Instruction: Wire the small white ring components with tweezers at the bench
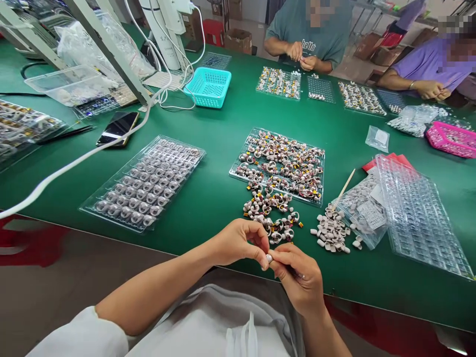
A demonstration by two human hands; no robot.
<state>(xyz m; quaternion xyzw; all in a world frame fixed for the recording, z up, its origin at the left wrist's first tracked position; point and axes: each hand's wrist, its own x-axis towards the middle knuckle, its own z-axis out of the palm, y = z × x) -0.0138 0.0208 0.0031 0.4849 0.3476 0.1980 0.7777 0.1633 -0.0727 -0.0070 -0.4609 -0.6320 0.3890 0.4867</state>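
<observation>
Between the fingertips of my left hand (243, 243) and my right hand (297, 272) is a small, pale, rounded earbud-like part (269, 258). Both hands pinch it just above the table's near edge. Just beyond them lies a loose pile of similar parts (273, 213) with dark insides and yellow and red bits. Behind that, a clear tray (234, 173) is heaped with more of them. To the right of my right hand sits a heap of small beige shell pieces (332, 230), beside a plastic bag (366, 198) of the same pieces.
A clear tray (143, 183) with rows of rounded parts lies left; a compartment tray (424, 218) lies right. A white cable (74, 173) crosses the left side near a phone (118, 130). A turquoise basket (208, 87) stands farther back. Two people work across the green table (208, 198).
</observation>
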